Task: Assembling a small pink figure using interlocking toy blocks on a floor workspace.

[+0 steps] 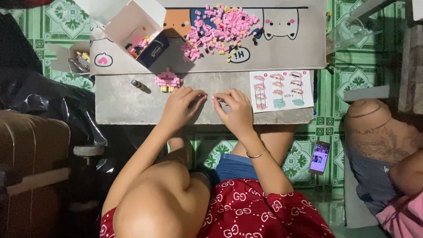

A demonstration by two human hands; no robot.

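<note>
Both hands meet fingertip to fingertip over the near edge of the grey bench (123, 103). Left hand (181, 105) and right hand (235, 110) are curled, pinching something tiny between them, probably a block, but it's hidden by the fingers. To do it well: align the studs squarely, press straight, check against the instruction sheet (281, 90). The part-built pink model (168, 80) sits just far-left of the left hand; the loose block pile (220, 28) lies farther back. A person at right is cut off.

Just beyond your fingers (200, 96) lies a matt grey counter (123, 103), rough like stone. Farther out, the small bricks (220, 28) look like glossy plastic; right of your fingers, the instruction sheet (282, 90) is smooth paper.
</note>
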